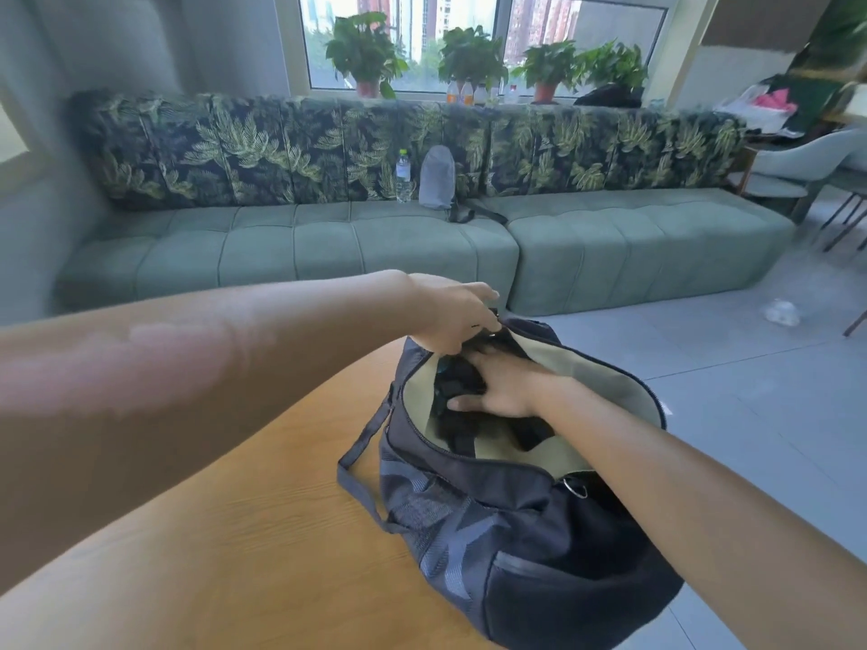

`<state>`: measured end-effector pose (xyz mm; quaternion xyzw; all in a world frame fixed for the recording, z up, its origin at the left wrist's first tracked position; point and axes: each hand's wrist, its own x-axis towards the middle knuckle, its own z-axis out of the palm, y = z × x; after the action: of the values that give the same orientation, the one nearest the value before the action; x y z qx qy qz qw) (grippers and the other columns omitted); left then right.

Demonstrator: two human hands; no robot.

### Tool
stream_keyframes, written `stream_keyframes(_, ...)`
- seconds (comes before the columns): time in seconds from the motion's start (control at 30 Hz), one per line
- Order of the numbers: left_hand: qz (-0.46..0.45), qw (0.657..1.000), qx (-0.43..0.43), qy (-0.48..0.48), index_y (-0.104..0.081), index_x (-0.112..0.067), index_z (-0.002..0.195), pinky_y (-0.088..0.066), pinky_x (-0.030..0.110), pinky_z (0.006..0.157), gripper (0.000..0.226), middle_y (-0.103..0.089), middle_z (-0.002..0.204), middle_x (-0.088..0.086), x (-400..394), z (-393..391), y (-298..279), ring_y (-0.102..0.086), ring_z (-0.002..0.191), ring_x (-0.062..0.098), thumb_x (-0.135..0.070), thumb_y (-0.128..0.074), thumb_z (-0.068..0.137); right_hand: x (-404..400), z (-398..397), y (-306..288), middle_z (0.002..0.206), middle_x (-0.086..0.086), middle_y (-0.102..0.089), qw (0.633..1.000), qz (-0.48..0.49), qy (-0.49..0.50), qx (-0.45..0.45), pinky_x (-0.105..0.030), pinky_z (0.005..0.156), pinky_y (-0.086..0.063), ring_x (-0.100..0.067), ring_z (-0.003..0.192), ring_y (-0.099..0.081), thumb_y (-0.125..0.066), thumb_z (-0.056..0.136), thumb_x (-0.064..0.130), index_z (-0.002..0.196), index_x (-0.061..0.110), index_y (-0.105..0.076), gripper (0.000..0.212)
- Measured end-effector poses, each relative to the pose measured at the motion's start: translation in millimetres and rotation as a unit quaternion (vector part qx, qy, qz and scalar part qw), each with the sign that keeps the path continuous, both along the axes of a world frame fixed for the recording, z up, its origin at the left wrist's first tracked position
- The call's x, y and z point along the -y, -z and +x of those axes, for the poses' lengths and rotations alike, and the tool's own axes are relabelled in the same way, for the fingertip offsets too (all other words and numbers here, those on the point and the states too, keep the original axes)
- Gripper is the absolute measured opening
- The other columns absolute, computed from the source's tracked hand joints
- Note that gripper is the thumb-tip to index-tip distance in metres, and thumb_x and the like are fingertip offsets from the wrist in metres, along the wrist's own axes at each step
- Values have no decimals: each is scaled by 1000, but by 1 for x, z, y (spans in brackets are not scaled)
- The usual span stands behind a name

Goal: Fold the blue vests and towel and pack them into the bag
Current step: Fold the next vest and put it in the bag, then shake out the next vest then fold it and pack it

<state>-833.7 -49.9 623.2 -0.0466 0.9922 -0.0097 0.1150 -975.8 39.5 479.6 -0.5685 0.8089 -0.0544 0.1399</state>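
Both my hands are working at the mouth of the bag (pixel 469 523). My left hand (pixel 457 316) is gripping the far rim of the opening, with the fingers curled over the edge and pulling it up; the fingertips are hidden behind the fabric. My right hand (pixel 504 384) is lying inside the bag with fingers straight and spread, pressing flat on the dark folded cloth (pixel 452 382) there. This cloth is looking almost black in the shadow, with only a small blue spot near the rim, so I cannot tell if it is a vest or the towel, or how many pieces are lying below.

The bag is dark navy with a paler pattern on the side and a beige lining. It is standing open at the right edge of the wooden table (pixel 244 532), and its strap (pixel 359 480) is hanging on the left side. Its bottom is cut off by the frame. Behind it a green sofa (pixel 291 246) is standing.
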Motion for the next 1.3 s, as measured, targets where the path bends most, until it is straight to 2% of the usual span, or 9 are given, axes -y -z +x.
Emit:
stream_keyframes(0.1, -12, 999, -31, -9, -47, -29, 151, -38, 36, 109, 46, -23, 166, -2, 6, 19, 2, -41, 142, 24, -35, -50, 105, -19, 26, -17, 155, 0, -41, 994, -109, 31, -6, -40, 113, -38, -24, 141, -39, -66, 92, 49, 151, 25, -36, 71)
stream_keyframes(0.23, 18, 987, -145, -72, -55, -31, 141, -46, 38, 101, 41, -39, 154, -7, 10, 70, 8, -54, 126, 23, -48, -48, 104, -50, 70, -35, 139, 6, -58, 975, -211, 75, -10, -35, 104, -47, -17, 127, -53, -59, 99, 35, 137, 23, -57, 40)
stream_keyframes(0.37, 100, 955, -232, -153, -64, -32, 124, -51, 41, 93, 33, -54, 134, -11, 2, 142, 30, -63, 104, 14, -51, -48, 103, -78, 124, -48, 129, 7, -64, 941, -328, 84, 6, -32, 103, -47, -12, 121, -56, -58, 100, 27, 128, 22, -64, 29)
stream_keyframes(0.5, 135, 930, -265, -216, -66, -34, 117, -50, 33, 84, 27, -59, 118, -19, -11, 224, 57, -61, 97, 3, -48, -48, 103, -97, 183, -43, 125, 5, -63, 921, -387, 26, -16, -21, 107, -39, -10, 124, -51, -59, 99, 15, 123, 15, -65, 25)
stream_keyframes(0.57, 147, 922, -264, -244, -66, -34, 114, -50, 32, 81, 26, -60, 115, -21, -12, 265, 75, -61, 96, 2, -48, -48, 102, -98, 210, -31, 127, 7, -62, 926, -378, 0, -14, -15, 109, -32, -8, 126, -48, -58, 99, 14, 123, 15, -65, 25)
stream_keyframes(0.77, 152, 896, -237, -343, -66, -33, 117, -48, 30, 85, 26, -61, 114, -17, 1, 385, 144, -59, 103, 5, -48, -53, 100, -71, 295, 19, 133, 11, -56, 952, -296, -12, 74, -23, 107, -37, -5, 130, -44, -52, 103, 23, 130, 22, -59, 28)
stream_keyframes(0.97, 131, 874, -196, -425, -59, -31, 132, -46, 39, 103, 37, -58, 131, -9, 24, 503, 199, -55, 123, 16, -48, -56, 98, -27, 369, 59, 133, 10, -54, 964, -218, -28, 149, -20, 98, -34, -8, 130, -44, -52, 103, 23, 133, 23, -55, 30)
stream_keyframes(1.2, 82, 863, -197, -457, -47, -33, 151, -36, 37, 117, 54, -40, 160, -9, 50, 599, 229, -42, 143, 16, -51, -54, 100, 23, 442, 86, 147, 6, -48, 975, -160, -76, 138, -34, 117, -33, -10, 142, -33, -48, 104, 26, 143, 22, -48, 39)
stream_keyframes(1.3, 75, 881, -155, -440, -22, -38, 161, -18, 35, 126, 67, -11, 170, -12, 54, 608, 244, -13, 156, 12, -67, -31, 101, 44, 460, 91, 165, 9, -25, 982, -117, -101, 108, -35, 126, -17, -9, 153, -13, -43, 107, 34, 156, 27, -32, 51)
